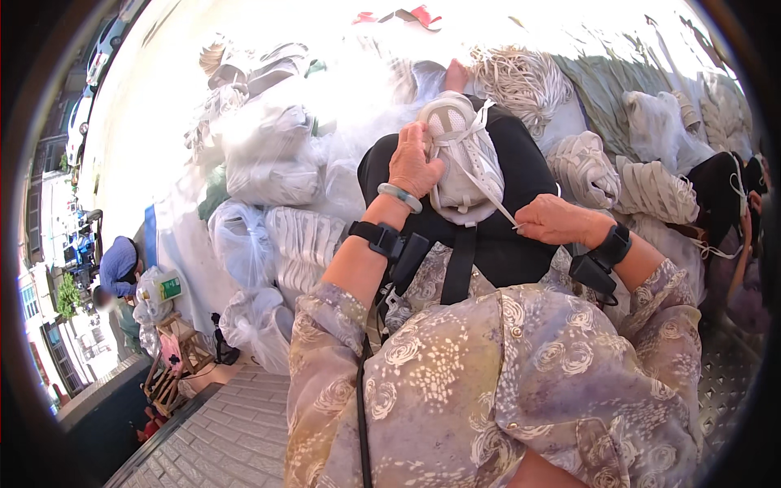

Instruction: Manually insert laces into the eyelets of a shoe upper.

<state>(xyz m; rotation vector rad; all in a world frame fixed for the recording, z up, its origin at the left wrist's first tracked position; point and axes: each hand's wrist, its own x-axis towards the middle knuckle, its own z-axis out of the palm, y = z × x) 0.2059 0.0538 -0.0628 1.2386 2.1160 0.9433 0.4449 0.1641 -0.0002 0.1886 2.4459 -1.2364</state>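
Note:
A pale sneaker rests on my lap across the black trouser legs, its toe end toward the far side. Whether it has a sole I cannot tell. My left hand grips its left side, fingers curled over the edge and thumb on the upper. A white shoelace runs from the eyelets toward the near right, drawn straight. Its end is pinched between the thumb and fingers of my right hand, just right of the sneaker. Another piece of lace lies loose over the upper near the far right edge.
A heap of white laces lies beyond my knees. Nested shoe uppers are stacked at the right, near another person's arm. Bagged bundles fill the left side. A wooden chair and a person in a blue cap are farther left.

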